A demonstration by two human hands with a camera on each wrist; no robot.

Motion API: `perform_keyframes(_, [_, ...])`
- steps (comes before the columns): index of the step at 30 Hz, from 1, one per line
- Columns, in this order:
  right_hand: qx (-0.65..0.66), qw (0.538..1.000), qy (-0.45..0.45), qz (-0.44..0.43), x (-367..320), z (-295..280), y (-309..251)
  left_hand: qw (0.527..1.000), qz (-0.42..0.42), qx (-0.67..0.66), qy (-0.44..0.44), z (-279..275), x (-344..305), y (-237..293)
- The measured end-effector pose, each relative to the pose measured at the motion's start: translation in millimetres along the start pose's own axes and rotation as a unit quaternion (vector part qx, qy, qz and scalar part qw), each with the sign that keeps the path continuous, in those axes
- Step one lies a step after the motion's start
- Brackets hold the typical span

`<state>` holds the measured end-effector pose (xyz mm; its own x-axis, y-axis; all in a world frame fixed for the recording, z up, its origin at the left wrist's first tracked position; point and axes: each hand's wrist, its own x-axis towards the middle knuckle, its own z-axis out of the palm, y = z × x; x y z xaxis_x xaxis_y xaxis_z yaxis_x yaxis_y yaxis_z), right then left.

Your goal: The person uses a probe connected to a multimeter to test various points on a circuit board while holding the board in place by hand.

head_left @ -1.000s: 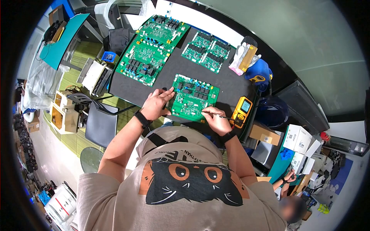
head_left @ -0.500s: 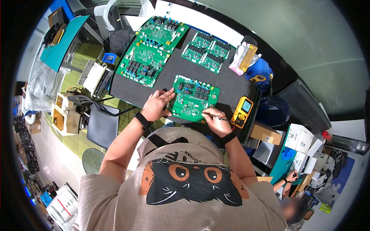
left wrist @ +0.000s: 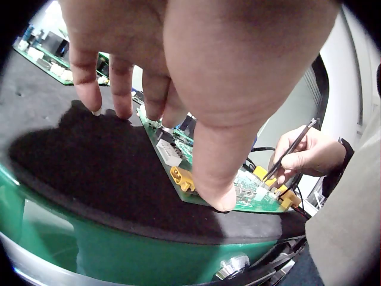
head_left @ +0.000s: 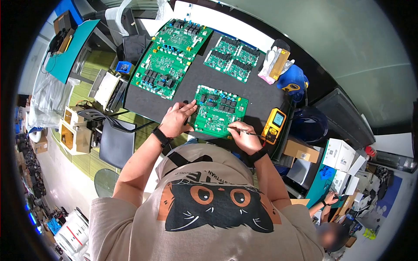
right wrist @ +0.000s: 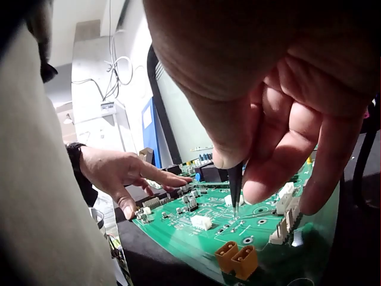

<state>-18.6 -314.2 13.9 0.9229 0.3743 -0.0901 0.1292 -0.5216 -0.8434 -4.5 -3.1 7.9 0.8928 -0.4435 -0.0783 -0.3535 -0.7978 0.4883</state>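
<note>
A green circuit board [head_left: 217,111] with black relays and white connectors lies on the dark mat in front of me. My left hand [head_left: 176,118] rests along its left edge, fingers extended, and the thumb [left wrist: 217,193] touches the corner near a yellow connector [left wrist: 181,177]. At the board's lower right, my right hand [head_left: 246,138] pinches black tweezers [left wrist: 292,149] between thumb and fingers. In the right wrist view, the tips of the tweezers point steeply down among small parts near a white connector [right wrist: 201,222]. Part of the tweezers is hidden by the fingers.
To the right of the board stands a yellow multimeter [head_left: 274,126]. More green boards [head_left: 163,71] lie at the table's left, with a panel of smaller boards [head_left: 233,58] at the back. Gloves [head_left: 272,61] and a blue tool [head_left: 292,82] sit at the back right.
Both hands stay almost in place, the left on the board's edge and the right with the tweezers at the lower right. The head view has shifted very slightly.
</note>
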Motion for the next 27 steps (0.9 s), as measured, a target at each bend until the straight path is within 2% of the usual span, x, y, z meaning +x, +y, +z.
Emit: perform_keyframes(27, [-0.002, 1.000, 0.009, -0.010, -2, 2, 1, 1.000, -0.004, 0.006, -0.003, 0, 0, 1])
